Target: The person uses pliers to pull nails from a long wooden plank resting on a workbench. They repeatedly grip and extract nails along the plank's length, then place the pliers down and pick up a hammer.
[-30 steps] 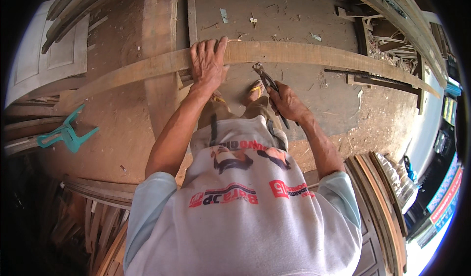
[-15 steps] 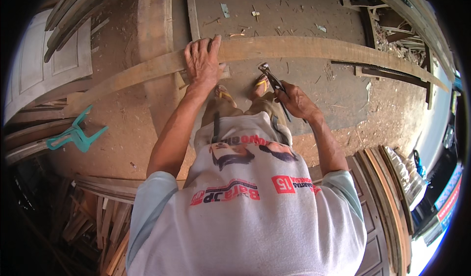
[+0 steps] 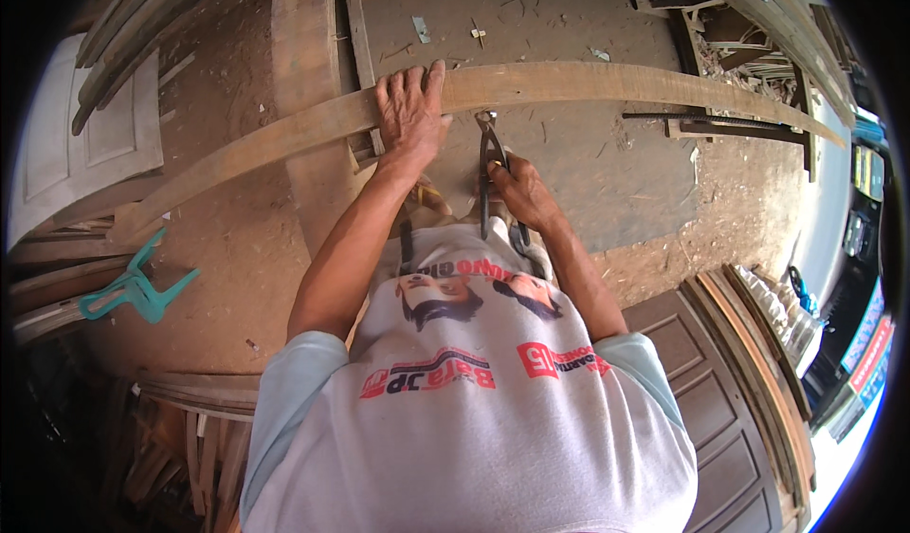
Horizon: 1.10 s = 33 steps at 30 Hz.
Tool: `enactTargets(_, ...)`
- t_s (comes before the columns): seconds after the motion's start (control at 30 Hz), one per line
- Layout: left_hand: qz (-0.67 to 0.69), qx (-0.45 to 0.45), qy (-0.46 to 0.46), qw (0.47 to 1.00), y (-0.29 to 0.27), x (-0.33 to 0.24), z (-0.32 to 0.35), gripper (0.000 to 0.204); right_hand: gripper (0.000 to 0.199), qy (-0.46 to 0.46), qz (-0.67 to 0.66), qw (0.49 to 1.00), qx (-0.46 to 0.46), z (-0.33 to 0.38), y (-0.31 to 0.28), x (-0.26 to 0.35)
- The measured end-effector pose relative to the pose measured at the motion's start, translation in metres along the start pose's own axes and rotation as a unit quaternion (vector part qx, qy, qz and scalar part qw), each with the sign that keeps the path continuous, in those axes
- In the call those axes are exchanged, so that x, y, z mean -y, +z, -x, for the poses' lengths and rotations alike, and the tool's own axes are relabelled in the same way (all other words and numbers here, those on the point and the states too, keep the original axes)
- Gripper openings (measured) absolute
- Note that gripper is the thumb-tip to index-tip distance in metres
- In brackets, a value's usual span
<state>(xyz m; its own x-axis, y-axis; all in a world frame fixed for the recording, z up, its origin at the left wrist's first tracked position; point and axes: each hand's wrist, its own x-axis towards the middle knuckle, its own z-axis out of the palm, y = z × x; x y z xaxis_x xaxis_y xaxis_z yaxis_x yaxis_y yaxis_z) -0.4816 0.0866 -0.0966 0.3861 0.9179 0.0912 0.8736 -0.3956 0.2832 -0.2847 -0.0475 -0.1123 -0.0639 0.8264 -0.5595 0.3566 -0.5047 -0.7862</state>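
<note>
A long wooden board (image 3: 569, 82) runs across in front of me from side to side, bowed by the lens. My left hand (image 3: 410, 125) grips it left of its middle, fingers laid over its far edge. Close to my body, my right hand (image 3: 521, 192) is closed on a pair of dark carpenter's pincers (image 3: 489, 144). Their handles are spread and point back at me, while the jaws lie just short of the board's near edge. Whether the jaws touch the board or hold anything, I cannot tell.
A wide plank (image 3: 305, 40) lies under the board, pointing away from me. At left are a teal plastic stool (image 3: 142, 286) and a white panelled door (image 3: 95, 135). Stacked timber (image 3: 758, 381) and a brown door (image 3: 711, 419) stand at lower right. Wood scraps litter the floor.
My right hand has moved left with the pincers, and they have swung to point more straight ahead, handles spread wider. My left hand stays on the board. The whole view has shifted slightly.
</note>
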Motion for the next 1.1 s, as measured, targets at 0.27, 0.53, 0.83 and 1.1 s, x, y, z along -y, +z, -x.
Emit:
enactTargets(0.27, 0.008, -0.007, 0.010, 1.000, -0.001, 0.002, -0.004, 0.095, 0.039, 0.088, -0.124, 0.988, -0.039, 0.013, 0.017, 0.039)
enactTargets(0.53, -0.013, 0.012, -0.001, 1.000, -0.003, 0.004, 0.002, 0.098, 0.037, 0.036, 0.141, 0.989, 0.034, 0.001, -0.041, 0.041)
enactTargets(0.83, -0.055, -0.012, -0.018, 0.998, 0.006, -0.001, -0.003, 0.102, 0.018, -0.147, 0.509, 0.843, 0.095, -0.016, -0.167, 0.009)
enactTargets(1.1, -0.106, -0.035, -0.017, 0.994, 0.006, -0.004, 0.002, 0.101, 0.025, 0.020, 0.172, 0.973, 0.154, 0.000, -0.134, -0.068)
